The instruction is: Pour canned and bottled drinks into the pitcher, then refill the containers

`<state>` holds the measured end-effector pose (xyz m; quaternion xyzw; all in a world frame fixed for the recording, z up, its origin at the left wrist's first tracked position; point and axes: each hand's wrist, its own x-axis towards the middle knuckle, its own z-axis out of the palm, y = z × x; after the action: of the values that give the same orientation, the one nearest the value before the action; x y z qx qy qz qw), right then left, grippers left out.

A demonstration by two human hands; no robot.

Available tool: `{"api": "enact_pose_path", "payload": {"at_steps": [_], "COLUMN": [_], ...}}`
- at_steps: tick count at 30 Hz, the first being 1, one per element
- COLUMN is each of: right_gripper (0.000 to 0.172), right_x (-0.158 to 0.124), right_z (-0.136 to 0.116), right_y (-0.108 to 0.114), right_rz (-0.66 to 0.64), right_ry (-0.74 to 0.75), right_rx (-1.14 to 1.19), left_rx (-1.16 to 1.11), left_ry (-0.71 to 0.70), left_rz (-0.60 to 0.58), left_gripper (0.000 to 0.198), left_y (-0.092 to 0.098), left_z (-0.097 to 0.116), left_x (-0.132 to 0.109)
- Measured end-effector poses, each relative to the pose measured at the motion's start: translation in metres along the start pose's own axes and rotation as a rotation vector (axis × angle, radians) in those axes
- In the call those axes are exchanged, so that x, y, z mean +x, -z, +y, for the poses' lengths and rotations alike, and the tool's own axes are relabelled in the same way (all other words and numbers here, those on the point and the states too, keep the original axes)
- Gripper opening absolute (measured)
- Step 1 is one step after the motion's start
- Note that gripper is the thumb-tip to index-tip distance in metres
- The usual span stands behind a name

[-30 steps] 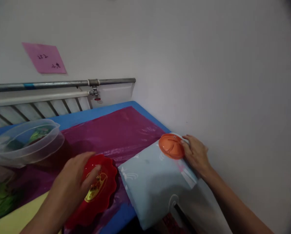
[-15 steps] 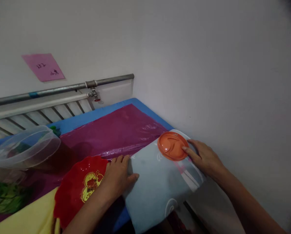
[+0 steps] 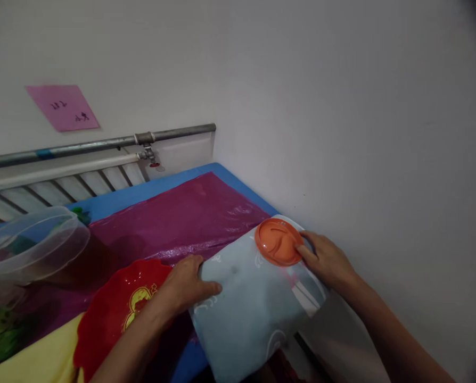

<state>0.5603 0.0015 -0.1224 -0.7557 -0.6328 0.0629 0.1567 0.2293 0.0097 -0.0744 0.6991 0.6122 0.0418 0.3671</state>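
A grey-blue folded sheet of cloth or mat point(image 3: 241, 308) with white and pink prints lies over the table's near right corner. On its far right part rests a round orange plastic piece, like a lid point(image 3: 276, 242). My right hand point(image 3: 328, 260) pinches the right edge, its thumb touching the orange piece and its other fingers partly hidden. At the left edge is my left hand point(image 3: 186, 284), thumb on top and fingers curled over the side. A red scalloped plate point(image 3: 102, 314) with a yellow pattern sits beside my left forearm, which partly covers it.
A purple plastic sheet point(image 3: 182, 213) covers much of the blue table point(image 3: 230, 178). At the left stand a clear plastic tub point(image 3: 62, 244), green leafy stuff point(image 3: 0, 332) and a yellow cloth point(image 3: 38, 351). Walls, a radiator point(image 3: 58, 189) and a metal pipe point(image 3: 182, 132) border the table.
My left hand has slid slightly left along the grey-blue sheet, its fingers now curled over the edge. The view has shifted a little; my right hand keeps its hold.
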Motion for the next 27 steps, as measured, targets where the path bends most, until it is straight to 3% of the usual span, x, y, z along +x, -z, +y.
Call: {"api": "enact_pose_path", "payload": {"at_steps": [4, 8, 11, 16, 21, 23, 24, 27], "right_gripper": [0.044, 0.043, 0.044, 0.042, 0.035, 0.029, 0.026, 0.021], "right_x": [0.001, 0.007, 0.022, 0.074, 0.130, 0.142, 0.146, 0.150], "right_z": [-0.008, -0.032, -0.056, -0.109, -0.167, -0.189, -0.200, -0.234], "right_y": [0.006, 0.018, 0.028, 0.043, 0.046, 0.040, 0.037, 0.029], "right_rz": [0.012, 0.098, 0.146, -0.086, -0.343, -0.382, -0.389, -0.395], "right_ry": [-0.027, -0.031, 0.060, 0.272, 0.218, 0.235, 0.261, 0.377], "right_rx": [-0.045, -0.181, -0.194, -0.256, -0.452, -0.445, -0.425, -0.352], "left_rx": [-0.109, 0.152, 0.243, 0.238, 0.281, 0.193, 0.155, 0.168], "left_ry": [-0.032, -0.108, -0.122, -0.120, -0.086, -0.133, -0.140, -0.061], "left_rz": [-0.045, 0.072, 0.135, 0.136, 0.183, 0.284, 0.389, 0.855], "left_gripper": [0.044, 0.064, 0.065, 0.056, 0.045, 0.044, 0.045, 0.043], "left_y": [-0.002, -0.007, -0.010, 0.003, 0.020, 0.028, 0.035, 0.071], "left_z": [-0.001, 0.004, 0.014, 0.027, 0.022, 0.006, -0.004, -0.042], "left_x": [-0.002, -0.005, -0.011, -0.015, -0.019, -0.028, -0.035, -0.064]}}
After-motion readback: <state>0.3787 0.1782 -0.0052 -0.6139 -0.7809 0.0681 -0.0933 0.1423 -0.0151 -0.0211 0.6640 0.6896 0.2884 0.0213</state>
